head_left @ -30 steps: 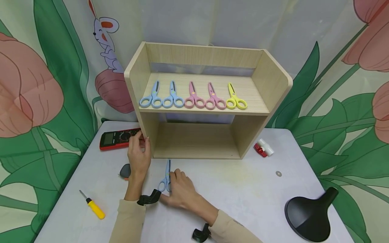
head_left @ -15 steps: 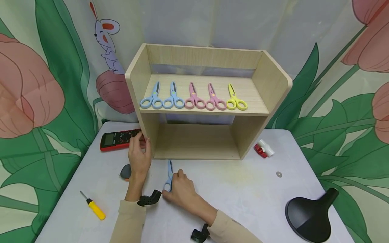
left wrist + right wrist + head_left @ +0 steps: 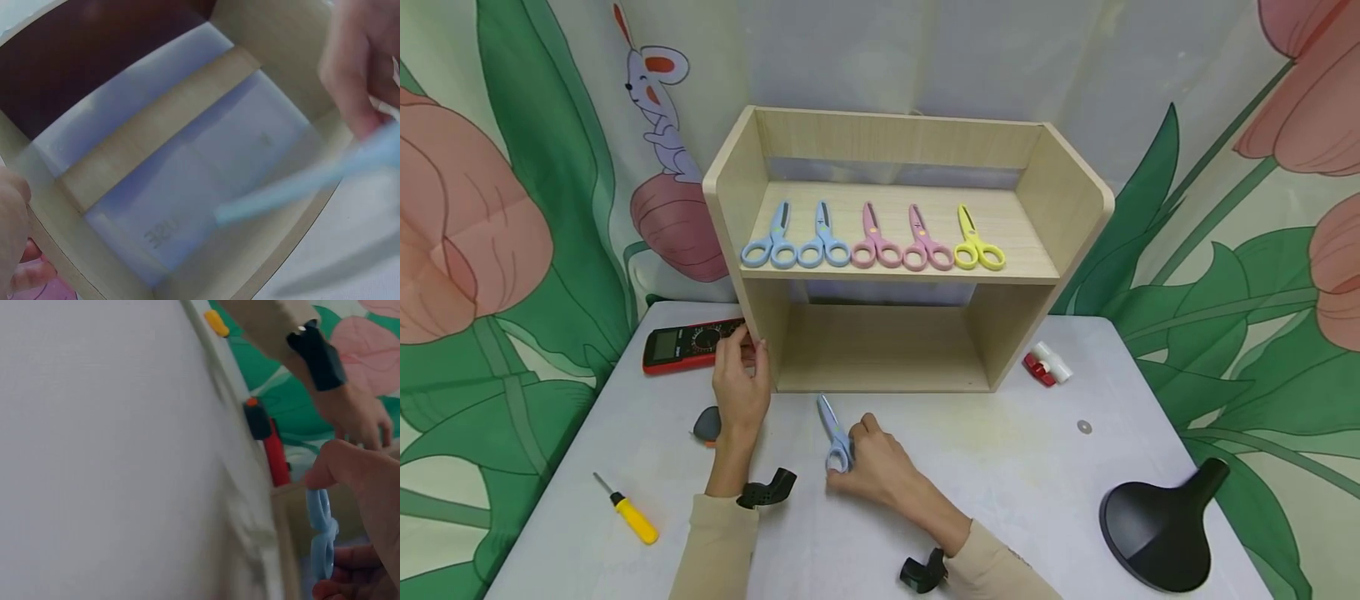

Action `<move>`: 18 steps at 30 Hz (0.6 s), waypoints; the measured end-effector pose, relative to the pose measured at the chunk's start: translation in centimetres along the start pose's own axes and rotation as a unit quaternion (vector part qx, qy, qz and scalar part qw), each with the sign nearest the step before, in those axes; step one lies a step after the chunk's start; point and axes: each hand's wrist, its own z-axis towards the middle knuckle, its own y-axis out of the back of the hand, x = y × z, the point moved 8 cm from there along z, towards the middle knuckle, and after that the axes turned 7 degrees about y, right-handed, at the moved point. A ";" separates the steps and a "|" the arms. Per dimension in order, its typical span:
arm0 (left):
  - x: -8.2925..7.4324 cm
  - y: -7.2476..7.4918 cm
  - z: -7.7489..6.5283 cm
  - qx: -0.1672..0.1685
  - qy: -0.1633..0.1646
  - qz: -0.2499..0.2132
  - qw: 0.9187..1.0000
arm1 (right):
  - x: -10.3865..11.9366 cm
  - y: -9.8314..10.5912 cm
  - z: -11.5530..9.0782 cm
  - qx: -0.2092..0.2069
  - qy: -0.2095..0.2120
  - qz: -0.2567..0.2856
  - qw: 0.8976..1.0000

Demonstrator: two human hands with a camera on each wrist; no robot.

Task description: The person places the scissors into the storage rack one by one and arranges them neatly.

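My right hand (image 3: 886,467) grips a pair of light blue scissors (image 3: 837,440) by the finger loops, over the table in front of the shelf; the blades point toward the shelf. In the right wrist view, its thumb and fingers hold the blue loops (image 3: 322,553). My left hand (image 3: 741,387) rests against the outer left side of the wooden shelf (image 3: 887,392), its fingers loosely bent. On the upper board lie two blue pairs of scissors (image 3: 823,243), two pink pairs (image 3: 875,242) and one yellow pair (image 3: 976,246), blades toward the back.
Beside the left hand lie a red-and-black multimeter (image 3: 688,344) and a dark grey object (image 3: 707,425). A yellow-handled screwdriver (image 3: 634,517) is at the left. Right of the shelf are small red and white items (image 3: 1047,364), a washer (image 3: 1084,427) and a black funnel-like object (image 3: 1157,533).
My right hand has shifted to the right with the blue scissors, which now tilt with their tips to the left. The left hand stays by the shelf's side.
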 end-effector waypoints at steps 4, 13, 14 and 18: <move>0.0 0.1 0.1 0.003 0.004 0.005 1.000 | -0.4 3.2 -0.6 -0.038 0.025 0.022 0.999; 0.0 0.1 0.0 -0.005 -0.001 0.005 1.000 | 0.6 16.2 -2.1 -0.229 0.132 -0.018 0.964; 0.0 0.1 0.0 -0.005 -0.001 0.005 1.000 | 0.4 17.8 -2.3 -0.250 0.131 -0.025 0.959; 0.0 0.1 0.0 -0.002 -0.003 0.000 1.000 | -1.5 23.6 -2.8 -0.330 0.101 -0.053 0.937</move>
